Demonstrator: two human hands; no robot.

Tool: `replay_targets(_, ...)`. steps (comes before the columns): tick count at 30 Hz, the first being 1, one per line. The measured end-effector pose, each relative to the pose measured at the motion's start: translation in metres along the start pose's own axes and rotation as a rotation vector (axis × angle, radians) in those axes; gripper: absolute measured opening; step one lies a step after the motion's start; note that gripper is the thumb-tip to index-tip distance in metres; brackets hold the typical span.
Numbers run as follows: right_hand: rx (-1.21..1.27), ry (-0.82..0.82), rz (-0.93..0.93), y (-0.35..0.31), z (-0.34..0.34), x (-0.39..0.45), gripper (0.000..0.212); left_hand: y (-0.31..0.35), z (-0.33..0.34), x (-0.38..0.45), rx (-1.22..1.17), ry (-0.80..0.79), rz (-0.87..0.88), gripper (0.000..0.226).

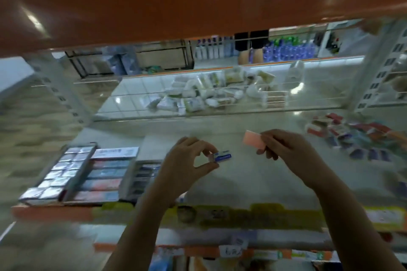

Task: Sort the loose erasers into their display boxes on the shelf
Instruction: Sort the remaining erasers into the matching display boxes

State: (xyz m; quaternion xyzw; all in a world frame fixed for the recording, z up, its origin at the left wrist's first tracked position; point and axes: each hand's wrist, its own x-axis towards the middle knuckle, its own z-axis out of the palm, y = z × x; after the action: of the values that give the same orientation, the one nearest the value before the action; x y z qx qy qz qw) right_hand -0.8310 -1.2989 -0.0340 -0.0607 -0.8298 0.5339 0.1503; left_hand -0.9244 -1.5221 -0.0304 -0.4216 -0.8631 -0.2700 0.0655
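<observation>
My left hand (187, 160) pinches a small blue-and-white eraser (221, 156) between thumb and fingers above the white shelf (242, 174). My right hand (284, 149) pinches a larger pink eraser (253, 140) by its right end, a little higher and to the right. Three display boxes stand side by side at the shelf's left: one with silvery packs (59, 174), a middle one with red-and-blue erasers (103, 176), and a dark one (143, 174) nearest my left hand. A heap of loose erasers (361, 138) lies at the right. The view is motion-blurred.
An orange shelf board (176, 2) hangs overhead. Behind the shelf a wire rail (220, 94) fronts a pile of white packets (204, 92). Price labels run along the shelf's front edge (220, 215). White perforated uprights (374, 72) stand at both sides.
</observation>
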Motion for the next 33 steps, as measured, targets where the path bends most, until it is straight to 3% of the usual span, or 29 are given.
replay_targets(6,0.005,-0.033,0.028,-0.039,0.080,0.015,0.020,-0.067,-0.047,-0.049,0.060,-0.064,-0.072,0.023)
replay_targets(11,-0.043,-0.020,0.041,-0.059,0.131,0.021,0.020,-0.100,-0.064,-0.070,0.120,-0.266,0.007,0.028)
replay_targets(16,-0.092,0.001,0.077,-0.068,0.165,0.019,0.018,-0.119,-0.068,-0.079,0.209,-0.369,0.086,0.033)
replay_targets(27,-0.136,-0.066,0.084,-0.066,0.176,0.011,0.018,-0.112,-0.060,-0.080,0.287,-0.395,0.113,0.036)
replay_targets(33,-0.155,-0.183,0.039,-0.058,0.168,0.015,0.012,-0.105,-0.057,-0.086,0.284,-0.316,0.058,0.015)
